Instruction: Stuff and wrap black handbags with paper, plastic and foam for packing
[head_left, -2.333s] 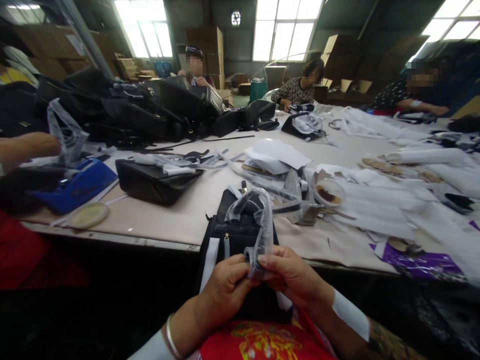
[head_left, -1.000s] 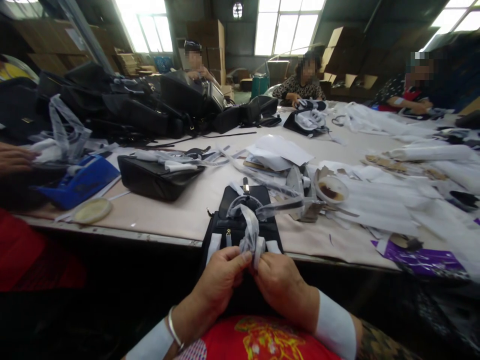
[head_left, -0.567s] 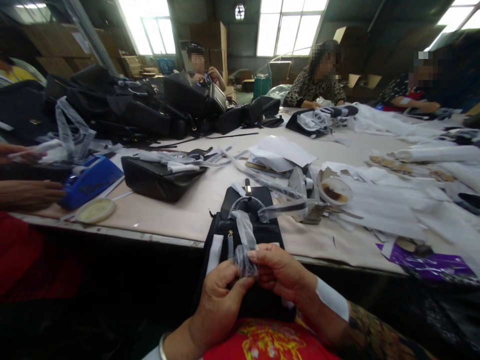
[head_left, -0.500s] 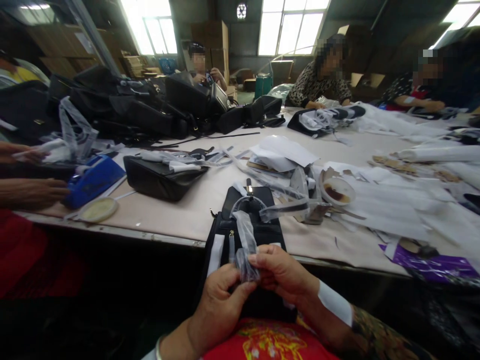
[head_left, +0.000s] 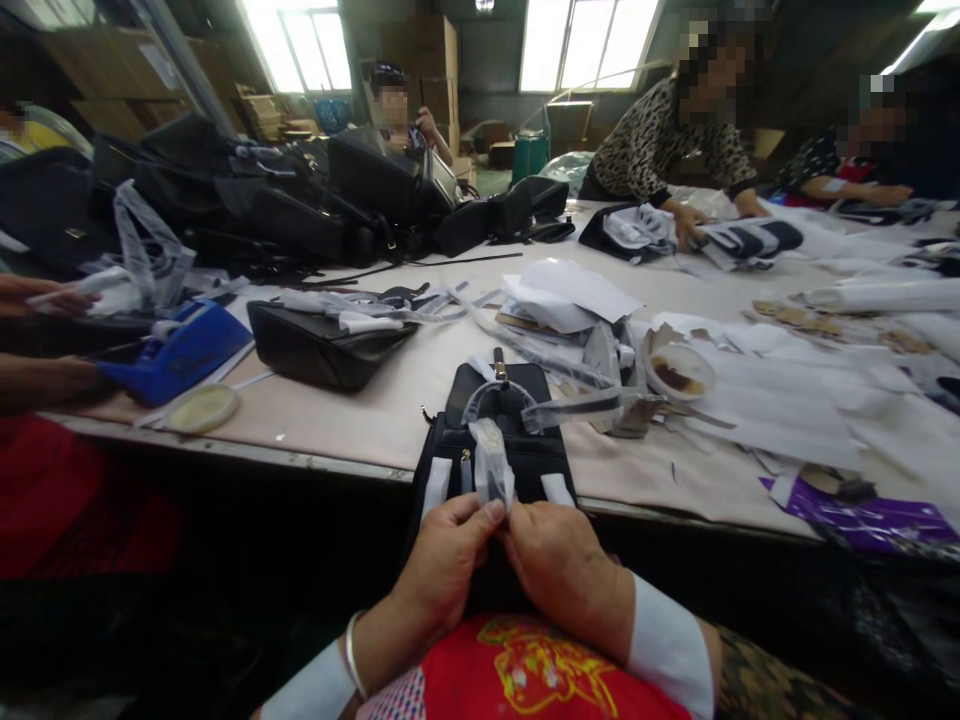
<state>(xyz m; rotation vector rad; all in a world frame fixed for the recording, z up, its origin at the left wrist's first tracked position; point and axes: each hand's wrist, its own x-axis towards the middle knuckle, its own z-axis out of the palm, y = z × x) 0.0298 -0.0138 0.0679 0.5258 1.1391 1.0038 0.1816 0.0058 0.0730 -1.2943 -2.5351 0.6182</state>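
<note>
Table edge (head_left: pixel 300 462): plastic-wrapped strap (head_left: pixel 493 470) pinched between left hand (head_left: pixel 442 560) and right hand (head_left: pixel 559 565)

One head-worn camera looks forward and down, close over the near table (head_left: pixel 360 420) edge.
</note>
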